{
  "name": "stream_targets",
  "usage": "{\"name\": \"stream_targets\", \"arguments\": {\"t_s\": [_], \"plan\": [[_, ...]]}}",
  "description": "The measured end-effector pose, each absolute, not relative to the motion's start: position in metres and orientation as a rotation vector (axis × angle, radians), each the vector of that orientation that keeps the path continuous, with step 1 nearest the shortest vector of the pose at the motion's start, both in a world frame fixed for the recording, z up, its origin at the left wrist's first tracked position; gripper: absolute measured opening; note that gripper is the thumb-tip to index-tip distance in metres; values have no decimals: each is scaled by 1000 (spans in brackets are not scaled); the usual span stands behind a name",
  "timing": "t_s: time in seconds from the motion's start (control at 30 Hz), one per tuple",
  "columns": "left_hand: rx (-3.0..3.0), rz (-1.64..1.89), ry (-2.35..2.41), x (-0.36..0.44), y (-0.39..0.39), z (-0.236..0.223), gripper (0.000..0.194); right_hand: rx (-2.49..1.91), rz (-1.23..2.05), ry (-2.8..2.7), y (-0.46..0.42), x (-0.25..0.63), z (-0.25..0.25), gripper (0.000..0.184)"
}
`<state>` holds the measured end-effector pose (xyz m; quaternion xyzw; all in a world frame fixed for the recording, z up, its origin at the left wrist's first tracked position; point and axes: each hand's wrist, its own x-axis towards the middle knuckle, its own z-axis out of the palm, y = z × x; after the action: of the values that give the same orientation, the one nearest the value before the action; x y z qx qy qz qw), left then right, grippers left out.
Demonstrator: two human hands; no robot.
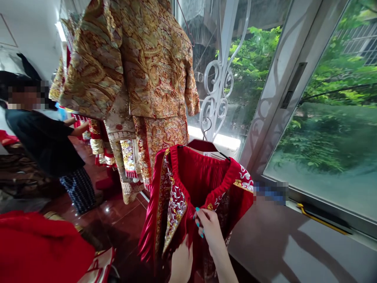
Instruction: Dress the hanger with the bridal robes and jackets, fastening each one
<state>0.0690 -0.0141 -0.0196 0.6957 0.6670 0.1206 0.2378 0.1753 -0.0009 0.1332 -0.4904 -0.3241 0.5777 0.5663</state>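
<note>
Right grip (pixel 209 225) — on hanging red garment (pixel 202 169)

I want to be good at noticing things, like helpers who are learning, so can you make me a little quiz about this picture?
1. Pick one: what colour are the fingernails on the wearer's right hand?
A) black
B) teal
C) yellow

2. True or false: the red garment at the wearer's hands lies folded flat on the floor.

3. Fill in the missing word: through the window you can see leaves that are ____ in colour.

Key:
1. B
2. False; it hangs from a hanger.
3. green
</note>
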Motion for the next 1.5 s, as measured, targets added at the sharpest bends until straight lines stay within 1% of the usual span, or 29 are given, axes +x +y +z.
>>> {"name": "stream_targets", "arguments": {"t_s": [0.07, 0.17, 0.2, 0.27, 0.37, 0.47, 0.53, 0.7, 0.8, 0.9, 0.97, 1.03, 1.13, 1.17, 1.2, 1.27, 1.33, 1.4, 1.43, 1.5], "plan": [[1916, 443, 1808, 67, -12, -8, 48, -1141, 1344, -746, 0, 173, 134, 49], [1990, 732, 1747, 69, -10, 11, 54, -1154, 1368, -661, -8, 168, 120, 52], [2013, 819, 1690, 72, -9, 16, 53, -1156, 1391, -632, -10, 168, 116, 53], [2050, 923, 1557, 78, -7, 21, 44, -1146, 1436, -582, -13, 167, 111, 54], [2083, 975, 1486, 87, -7, 10, 40, -1127, 1435, -546, -9, 170, 117, 54], [2121, 969, 1534, 94, -6, -8, 41, -1148, 1380, -541, 1, 176, 133, 51], [2131, 926, 1593, 97, -2, -12, 41, -1138, 1346, -558, 8, 180, 146, 48], [2129, 830, 1635, 103, 16, 1, 45, -1118, 1282, -613, 16, 183, 165, 46], [2058, 880, 1586, 98, 17, 4, 45, -1153, 1265, -696, 17, 183, 161, 50], [1986, 1002, 1417, 83, 8, 10, 37, -1188, 1225, -896, 14, 191, 153, 51], [1905, 1131, 1329, 69, 6, 26, 35, -1215, 1135, -982, 10, 205, 149, 50], [1755, 1324, 1348, 51, 17, 53, 35, -1265, 995, -1015, 4, 222, 149, 46], [1477, 1703, 1449, 22, 63, 106, 29, -1351, 751, -1094, -2, 245, 161, 40], [1431, 1776, 1458, 13, 84, 122, 27, -1365, 670, -1145, -1, 249, 169, 37], [1441, 1791, 1448, 6, 106, 135, 28, -1368, 574, -1194, 1, 251, 179, 35], [1505, 1733, 1413, -5, 145, 151, 36, -1335, 300, -1291, 14, 252, 204, 32], [1561, 1668, 1396, -11, 173, 154, 41, -1280, -42, -1398, 37, 250, 229, 37], [1577, 1643, 1414, -13, 186, 148, 45, -1252, -287, -1533, 66, 250, 248, 45], [1578, 1633, 1426, -14, 189, 144, 45, -1259, -333, -1612, 81, 252, 255, 49], [1579, 1604, 1440, -17, 188, 136, 43, -1303, -309, -1745, 107, 258, 261, 53]]}}
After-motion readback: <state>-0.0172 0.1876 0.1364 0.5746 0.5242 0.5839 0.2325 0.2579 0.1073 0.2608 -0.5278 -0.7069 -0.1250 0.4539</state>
